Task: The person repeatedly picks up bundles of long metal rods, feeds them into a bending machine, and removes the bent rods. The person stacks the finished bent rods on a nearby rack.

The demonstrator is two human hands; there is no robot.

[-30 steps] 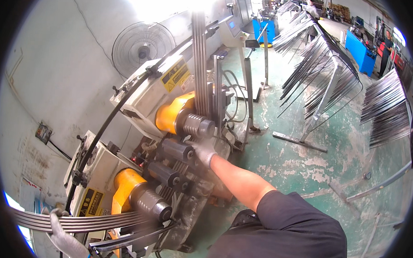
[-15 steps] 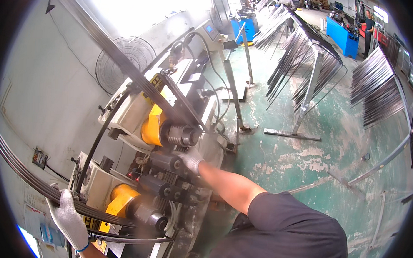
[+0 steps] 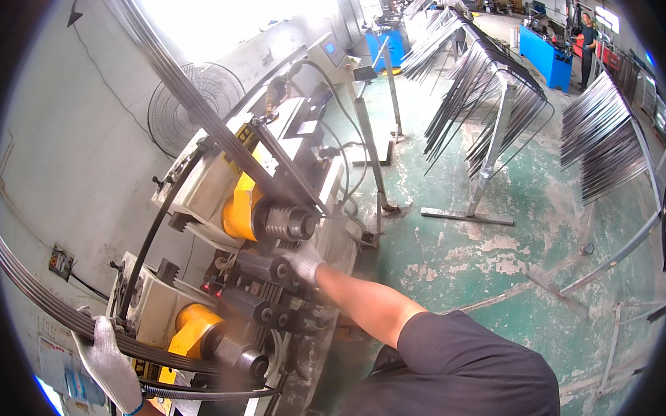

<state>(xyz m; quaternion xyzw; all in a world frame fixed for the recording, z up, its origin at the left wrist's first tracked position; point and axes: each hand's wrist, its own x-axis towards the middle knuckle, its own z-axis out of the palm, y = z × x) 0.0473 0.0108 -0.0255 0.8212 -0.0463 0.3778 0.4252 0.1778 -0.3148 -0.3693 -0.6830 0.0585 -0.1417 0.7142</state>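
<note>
A bundle of long, dark metal rods (image 3: 54,307) curves in from the left edge to the lower yellow-collared roller (image 3: 238,353) of a machine. My left hand (image 3: 111,362), in a white knit glove, is closed round this bundle just left of the machine. My right hand (image 3: 302,261), gloved too, reaches in beside the black hexagonal-ended blocks (image 3: 263,265), below the upper ribbed roller (image 3: 291,223). Its fingers are hidden behind the wrist and blocks, so what they touch does not show. A second straight stretch of rods (image 3: 180,82) slants down from the top left to the upper roller.
Racks hung with many thin rods (image 3: 465,102) stand on the worn green floor to the right. A round fan guard (image 3: 195,108) is by the wall. Behind the machine is a small control box (image 3: 328,52). A person (image 3: 588,48) stands near blue machinery (image 3: 545,57) far right.
The whole view has shifted slightly left. Both hands keep nearly the same places at the rods and the machine.
</note>
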